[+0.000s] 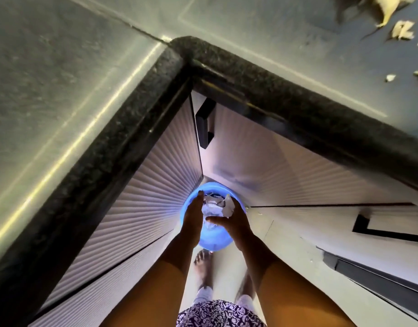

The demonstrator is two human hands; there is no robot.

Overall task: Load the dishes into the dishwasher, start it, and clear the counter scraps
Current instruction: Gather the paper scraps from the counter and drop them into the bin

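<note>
Your right hand point(230, 224) grips scraps point(217, 206), left hand point(192, 217) flat against them; release off-centre and they miss the bin point(215, 239).

Cannot tell what the pale crumpled scraps point(213, 207) inside the blue bin point(212, 239) are: too blurred. Covering much of the bin's mouth and near rim: left hand point(193, 215) and right hand point(235, 224). Cannot see the right hand's fingers behind the scraps, nor any grip. Cut off at the top edge, far up and right of the bin: yellowish peelings point(387, 8). Smeared below the bin: right foot point(247, 286). Cropped at the bottom edge below the bin: patterned garment point(217, 315).
</note>
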